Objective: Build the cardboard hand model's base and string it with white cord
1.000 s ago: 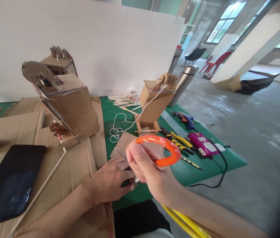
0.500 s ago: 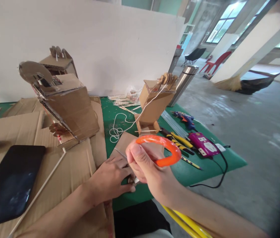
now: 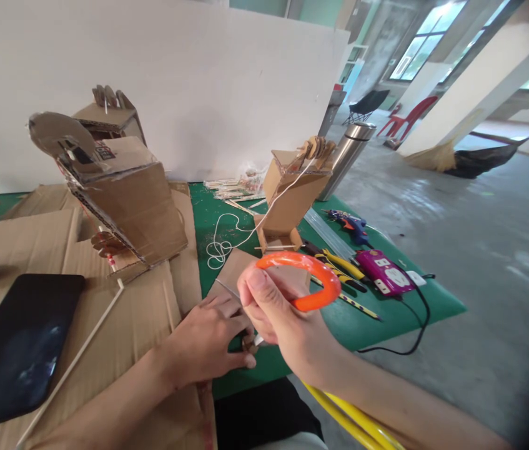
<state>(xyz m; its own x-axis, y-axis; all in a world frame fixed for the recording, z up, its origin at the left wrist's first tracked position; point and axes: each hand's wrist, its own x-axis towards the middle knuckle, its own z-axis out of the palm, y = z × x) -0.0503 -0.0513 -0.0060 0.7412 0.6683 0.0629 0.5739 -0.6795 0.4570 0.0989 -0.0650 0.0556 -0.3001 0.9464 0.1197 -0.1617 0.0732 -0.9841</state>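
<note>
My right hand (image 3: 279, 325) is closed round orange-handled scissors (image 3: 313, 281), thumb through the loop, with the blades pointing down to the left. My left hand (image 3: 208, 340) lies just left of it near the table's front edge, fingers pinched on a small brown piece (image 3: 247, 343) at the scissor blades. A flat cardboard piece (image 3: 236, 270) lies right behind both hands on the green mat (image 3: 386, 312).
A large cardboard model (image 3: 123, 194) stands at the left and a smaller one with white string (image 3: 290, 200) at centre. A black tablet (image 3: 15, 344), thin stick (image 3: 77, 359), pliers (image 3: 339, 265), glue gun (image 3: 351, 226), purple power strip (image 3: 383, 272) and steel flask (image 3: 346, 159) lie around.
The scissors' orange loop rose and tilted slightly. My left fingers shifted a little on the small piece. Everything else stayed still.
</note>
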